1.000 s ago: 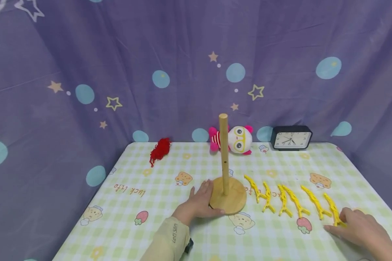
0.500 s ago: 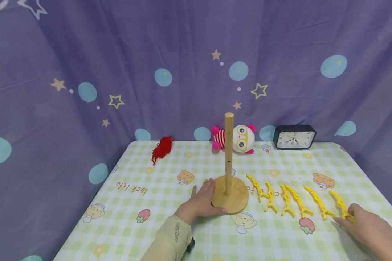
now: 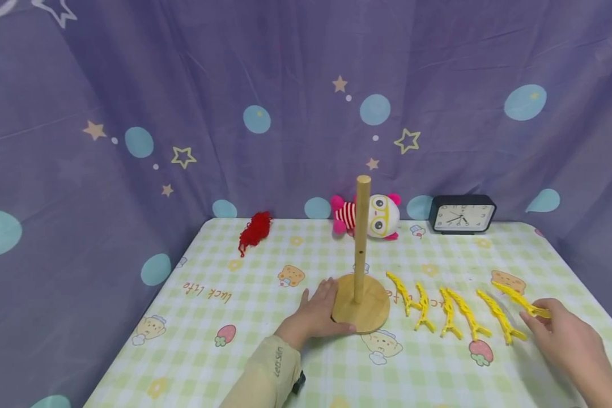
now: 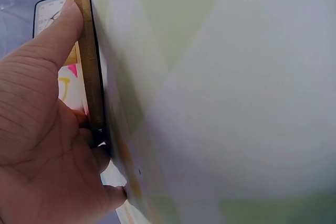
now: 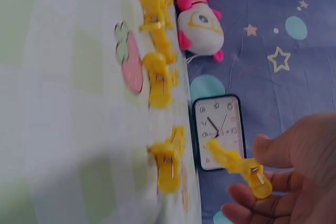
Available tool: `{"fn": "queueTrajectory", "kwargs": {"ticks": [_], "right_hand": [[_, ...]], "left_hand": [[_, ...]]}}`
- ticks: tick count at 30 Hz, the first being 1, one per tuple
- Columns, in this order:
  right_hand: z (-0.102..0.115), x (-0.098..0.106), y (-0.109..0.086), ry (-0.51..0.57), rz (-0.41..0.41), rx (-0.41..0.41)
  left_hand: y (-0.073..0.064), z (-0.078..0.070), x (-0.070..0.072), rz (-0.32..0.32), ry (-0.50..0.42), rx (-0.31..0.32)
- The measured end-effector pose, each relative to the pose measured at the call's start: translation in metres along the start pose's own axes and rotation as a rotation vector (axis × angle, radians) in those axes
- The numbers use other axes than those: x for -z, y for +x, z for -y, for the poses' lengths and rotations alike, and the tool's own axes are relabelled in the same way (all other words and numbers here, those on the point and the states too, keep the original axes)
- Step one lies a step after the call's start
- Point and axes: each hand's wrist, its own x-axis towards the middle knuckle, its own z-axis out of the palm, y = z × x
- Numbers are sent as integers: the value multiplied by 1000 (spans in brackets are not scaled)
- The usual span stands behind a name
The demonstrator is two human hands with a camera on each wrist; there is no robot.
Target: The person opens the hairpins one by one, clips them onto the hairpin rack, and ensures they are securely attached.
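Note:
A wooden stand (image 3: 361, 238) with an upright pole and a round base (image 3: 371, 317) stands mid-table. My left hand (image 3: 313, 318) holds the base's left rim, thumb along the front edge; in the left wrist view the thumb (image 4: 65, 30) lies against the wooden edge. At the right, my right hand (image 3: 571, 343) pinches a yellow alligator hair clip (image 3: 512, 294) by its forked end, raised off the cloth. In the right wrist view that clip (image 5: 233, 163) sits between thumb and fingers. Several similar yellow clips (image 3: 497, 314) lie in a row between stand and right hand.
At the back are a tangle of red yarn (image 3: 255, 229), a pink-and-white plush toy (image 3: 385, 218) behind the pole, and a black alarm clock (image 3: 462, 214). A checked cloth (image 3: 194, 340) covers the table. A purple curtain (image 3: 285, 68) hangs behind.
My right hand has picked up the rightmost yellow hair clip and turned it, moving it up and away from the table's front. The left hand stays on the base. The view has shifted slightly.

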Motion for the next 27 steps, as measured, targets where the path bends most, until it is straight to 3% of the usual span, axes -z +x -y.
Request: {"fn": "queueTrajectory", "kwargs": {"ticks": [10, 19, 27], "right_hand": [[27, -1, -2, 223, -32, 162], [53, -7, 1, 439, 23, 217], [75, -20, 3, 516, 39, 232]], "left_hand": [[0, 1, -1, -5, -20, -8], [-1, 1, -2, 0, -18, -1], [-1, 1, -2, -4, -18, 0]]}}
